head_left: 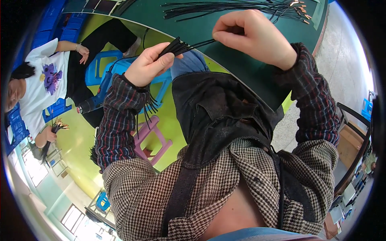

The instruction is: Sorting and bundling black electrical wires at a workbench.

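Note:
My left hand (149, 64) is closed around a bundle of thin black wires (177, 47), whose tails hang down past my sleeve. My right hand (253, 38) is raised over the dark green table, thumb and fingertips pinched on one black wire (203, 43) that stretches across to the bundle. Beyond my right hand, more black wires (225, 8) lie loosely together on the table (249, 72), with copper-coloured ends at their right side.
At the left sits a co-worker (50, 76) holding black wires (58, 125) with copper-coloured tips. Between us are a blue tool with a metal nozzle (93, 103), blue stools (94, 66) and a pink stool (155, 136). A dark-framed chair (354, 136) stands at the right.

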`<state>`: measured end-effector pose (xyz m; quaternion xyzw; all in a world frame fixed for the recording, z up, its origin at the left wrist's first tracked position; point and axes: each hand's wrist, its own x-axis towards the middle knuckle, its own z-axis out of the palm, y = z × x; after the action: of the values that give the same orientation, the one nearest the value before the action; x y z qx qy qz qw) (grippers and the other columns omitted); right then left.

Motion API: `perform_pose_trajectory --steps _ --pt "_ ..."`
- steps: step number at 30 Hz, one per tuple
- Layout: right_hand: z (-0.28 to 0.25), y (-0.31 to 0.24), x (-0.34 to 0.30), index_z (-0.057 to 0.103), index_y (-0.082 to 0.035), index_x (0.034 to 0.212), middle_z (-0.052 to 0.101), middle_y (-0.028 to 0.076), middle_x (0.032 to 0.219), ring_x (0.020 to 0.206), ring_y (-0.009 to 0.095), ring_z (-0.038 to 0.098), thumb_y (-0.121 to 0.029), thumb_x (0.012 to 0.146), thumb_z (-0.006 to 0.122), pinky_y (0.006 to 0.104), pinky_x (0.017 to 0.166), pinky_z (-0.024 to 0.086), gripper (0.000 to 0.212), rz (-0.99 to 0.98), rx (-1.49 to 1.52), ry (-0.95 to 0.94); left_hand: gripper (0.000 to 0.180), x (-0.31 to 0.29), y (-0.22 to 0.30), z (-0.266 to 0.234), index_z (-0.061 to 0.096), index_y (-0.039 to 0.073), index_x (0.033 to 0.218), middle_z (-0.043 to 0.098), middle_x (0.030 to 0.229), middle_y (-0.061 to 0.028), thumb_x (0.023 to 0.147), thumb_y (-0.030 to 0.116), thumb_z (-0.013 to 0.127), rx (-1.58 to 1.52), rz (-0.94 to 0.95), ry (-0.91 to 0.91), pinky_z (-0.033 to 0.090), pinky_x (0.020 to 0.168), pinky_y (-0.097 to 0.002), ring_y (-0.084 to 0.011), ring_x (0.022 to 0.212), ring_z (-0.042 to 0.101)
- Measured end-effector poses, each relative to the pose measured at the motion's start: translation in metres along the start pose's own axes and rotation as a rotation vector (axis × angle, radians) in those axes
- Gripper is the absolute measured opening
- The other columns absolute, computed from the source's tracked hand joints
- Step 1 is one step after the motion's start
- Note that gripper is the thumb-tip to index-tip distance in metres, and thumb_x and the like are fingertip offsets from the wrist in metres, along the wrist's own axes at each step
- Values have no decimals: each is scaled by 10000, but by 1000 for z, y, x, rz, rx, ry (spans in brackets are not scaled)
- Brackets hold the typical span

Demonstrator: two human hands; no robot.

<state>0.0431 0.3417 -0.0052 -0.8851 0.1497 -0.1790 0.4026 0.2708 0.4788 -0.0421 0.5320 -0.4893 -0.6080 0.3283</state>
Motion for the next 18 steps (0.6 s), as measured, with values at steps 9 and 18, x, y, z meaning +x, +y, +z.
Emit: perform_pose_trajectory --steps 9,18 --pt "5 -1 6 600 27 807 585 123 676 579 206 564 -131 786 602 265 577 456 160 30 -52 -24 243 3 3 -3 546 21 1003 365 620 67 912 239 485 -28 10 -23 243 465 -164 -11 532 307" --pt "12 29 45 589 -3 835 583 121 765 716 253 574 -122 780 598 318 689 438 131 -133 -199 44 239 8 -8 -2 540 23 999 368 608 65 912 240 485 -119 -30 12 229 437 -170 -11 490 293"
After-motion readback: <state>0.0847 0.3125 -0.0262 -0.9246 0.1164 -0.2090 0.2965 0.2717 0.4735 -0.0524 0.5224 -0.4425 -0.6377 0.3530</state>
